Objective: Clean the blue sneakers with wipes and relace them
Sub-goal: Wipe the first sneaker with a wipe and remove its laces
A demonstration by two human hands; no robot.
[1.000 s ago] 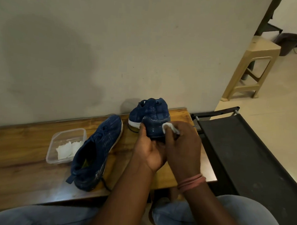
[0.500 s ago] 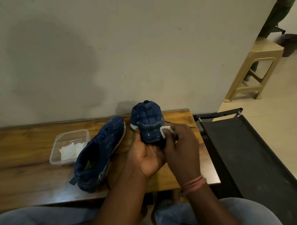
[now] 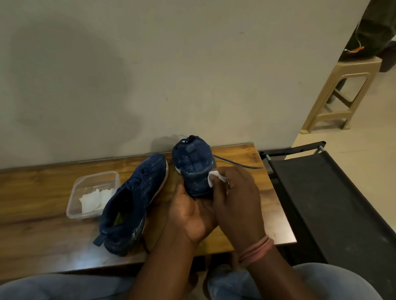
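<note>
A dark blue knit sneaker with a white sole edge (image 3: 195,166) is held above the right part of a brown wooden table (image 3: 31,201), just in front of the pale wall. It is cupped from below by the left hand (image 3: 190,215), palm up, fingers curled round its near end. A small crumpled white wipe (image 3: 215,176) is pinched in the fingers of the right hand (image 3: 238,197) and pressed against the right side of this held sneaker. A dark blue lace (image 3: 237,164) is seen trailing from the sneaker to the right over the table edge.

A 2nd dark blue knit sneaker (image 3: 133,203) is laid flat on the table, just left of the hands, toe toward the wall, opening toward the camera. Whether it is laced cannot be told. A clear rectangular plastic container (image 3: 77,199) is set touching or just beside its left side; 2 folded white wipes (image 3: 92,198) are lying inside.

Pink bands (image 3: 256,248) are worn on the right wrist. Light blue jeans (image 3: 322,291) are seen at the bottom. A black fabric cot frame (image 3: 337,201) is placed right of the table, and a beige plastic stool (image 3: 344,92) is standing well behind it.
</note>
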